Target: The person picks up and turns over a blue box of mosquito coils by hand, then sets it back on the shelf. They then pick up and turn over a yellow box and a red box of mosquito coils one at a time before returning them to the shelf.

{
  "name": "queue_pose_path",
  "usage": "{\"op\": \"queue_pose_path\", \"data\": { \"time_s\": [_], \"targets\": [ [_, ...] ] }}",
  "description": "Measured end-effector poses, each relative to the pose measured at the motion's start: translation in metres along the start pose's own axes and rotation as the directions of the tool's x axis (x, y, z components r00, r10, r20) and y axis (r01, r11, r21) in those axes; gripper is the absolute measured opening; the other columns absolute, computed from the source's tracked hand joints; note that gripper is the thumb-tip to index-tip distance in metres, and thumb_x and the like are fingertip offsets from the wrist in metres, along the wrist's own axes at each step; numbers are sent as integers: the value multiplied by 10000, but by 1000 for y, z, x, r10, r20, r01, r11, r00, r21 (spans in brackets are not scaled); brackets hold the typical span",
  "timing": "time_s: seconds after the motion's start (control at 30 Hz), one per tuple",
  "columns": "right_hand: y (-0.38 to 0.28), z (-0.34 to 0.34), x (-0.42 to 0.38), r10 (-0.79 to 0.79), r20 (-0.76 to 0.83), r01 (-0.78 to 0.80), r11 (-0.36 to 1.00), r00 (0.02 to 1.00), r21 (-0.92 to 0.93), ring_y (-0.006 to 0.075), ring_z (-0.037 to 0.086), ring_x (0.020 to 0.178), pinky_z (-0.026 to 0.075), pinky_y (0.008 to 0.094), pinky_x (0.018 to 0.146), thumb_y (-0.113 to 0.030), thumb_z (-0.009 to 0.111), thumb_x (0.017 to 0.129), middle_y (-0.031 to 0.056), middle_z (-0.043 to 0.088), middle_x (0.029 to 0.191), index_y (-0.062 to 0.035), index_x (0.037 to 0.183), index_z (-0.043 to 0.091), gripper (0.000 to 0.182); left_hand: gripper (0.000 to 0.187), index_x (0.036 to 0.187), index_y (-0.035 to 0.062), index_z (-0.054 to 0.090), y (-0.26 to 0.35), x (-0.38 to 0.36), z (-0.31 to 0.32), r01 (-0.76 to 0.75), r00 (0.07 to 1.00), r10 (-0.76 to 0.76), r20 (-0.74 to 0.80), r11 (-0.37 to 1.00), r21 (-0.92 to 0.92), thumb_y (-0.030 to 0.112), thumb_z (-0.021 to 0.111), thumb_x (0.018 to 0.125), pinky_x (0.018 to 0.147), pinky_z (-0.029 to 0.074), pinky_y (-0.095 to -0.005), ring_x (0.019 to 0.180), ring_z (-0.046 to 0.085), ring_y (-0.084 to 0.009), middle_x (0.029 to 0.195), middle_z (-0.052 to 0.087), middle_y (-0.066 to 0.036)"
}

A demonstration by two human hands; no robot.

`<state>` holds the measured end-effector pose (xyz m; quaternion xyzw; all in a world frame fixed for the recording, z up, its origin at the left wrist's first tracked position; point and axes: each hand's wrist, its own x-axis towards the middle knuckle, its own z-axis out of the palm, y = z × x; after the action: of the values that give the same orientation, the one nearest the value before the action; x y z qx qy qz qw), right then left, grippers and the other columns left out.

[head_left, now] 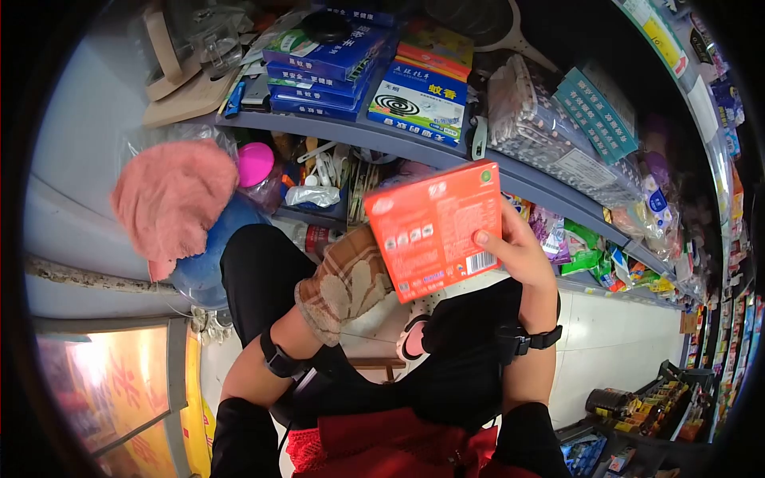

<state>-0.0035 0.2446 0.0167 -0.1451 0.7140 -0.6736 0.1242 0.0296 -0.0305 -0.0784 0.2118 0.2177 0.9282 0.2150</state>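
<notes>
Shop shelves point(446, 155) fill the upper frame while both hands, left point(347, 283) cloth-covered, right point(518, 251) bare, grip an orange box point(434, 227) at centre, not shelved.

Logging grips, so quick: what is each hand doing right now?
Left hand: wrapped in a plaid cloth, pressed against the red box; grip cannot be told.
Right hand: closed on the red box's edge.

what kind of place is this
Most likely a small general shop. Shelves are crammed with packaged goods, among them stacked blue boxes and hanging snack packets, and the right hand holds up an orange box bearing a barcode.
</notes>
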Motion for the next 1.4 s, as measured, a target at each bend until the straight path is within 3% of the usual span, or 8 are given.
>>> {"op": "queue_pose_path", "data": {
  "time_s": [0.37,0.43,0.5,0.87,0.97,1.07,1.3,1.4],
  "targets": [
    [2,-12,12,66,-323,-78,997,944,-24,128,663,1000,532,265,823,-67,768,843,139,707,1121,30,1229,618,426,418,1321,-35,481,-4,2,1,-15,990,6,-142,998,-65,104,616,950,953,546,-428,1136,634,-274,1290,610,-187],
    [-5,-6,12,126,-373,3,945,919,328,143,668,993,541,272,827,-65,754,854,144,710,1117,30,1239,614,421,373,1265,-22,522,-8,0,-12,22,992,-23,-125,1000,-14,86,641,929,949,544,-413,1115,640,-252,1251,627,-176],
    [-4,4,12,169,-406,69,858,898,509,166,675,985,550,282,847,-97,735,880,158,706,1135,24,1208,625,366,366,1253,-15,537,-13,-1,-18,10,991,63,-118,845,535,91,654,923,912,550,-384,1071,649,-224,1201,643,-149],
    [31,21,18,51,-535,-253,916,843,-311,58,514,660,439,239,615,-387,612,987,12,587,785,-23,1026,603,366,436,1451,51,380,-34,-7,-38,-67,998,49,50,464,883,213,438,1051,1079,450,-365,1292,507,-223,1441,466,-134],
    [29,21,17,178,-513,-257,962,840,-87,73,544,720,464,255,652,-369,629,979,24,607,834,-33,1068,598,348,387,1369,39,488,-61,-7,-71,-4,997,61,-52,684,730,168,513,1005,1024,455,-391,1205,546,-235,1351,535,-122],
    [19,21,16,297,-492,-228,953,818,197,96,593,819,496,265,721,-335,665,958,49,635,930,-40,1110,596,339,368,1321,44,534,-40,23,-32,352,933,-163,-320,240,905,138,560,966,1006,447,-407,1171,554,-257,1286,580,-118],
    [3,28,3,190,-160,-48,775,969,630,243,602,1183,484,365,1013,-306,599,966,156,586,1309,10,1457,402,616,321,1233,31,568,-29,6,0,65,986,165,-30,-210,976,169,585,943,972,452,-457,1134,570,-270,1179,609,-132],
    [4,41,4,78,-131,32,735,988,677,274,492,1327,398,398,1102,-414,554,966,175,474,1457,19,1497,337,719,332,1214,34,558,-23,13,-3,210,969,120,-214,45,977,193,619,930,888,496,-428,1059,606,-258,1136,619,-117]
  ]
}}
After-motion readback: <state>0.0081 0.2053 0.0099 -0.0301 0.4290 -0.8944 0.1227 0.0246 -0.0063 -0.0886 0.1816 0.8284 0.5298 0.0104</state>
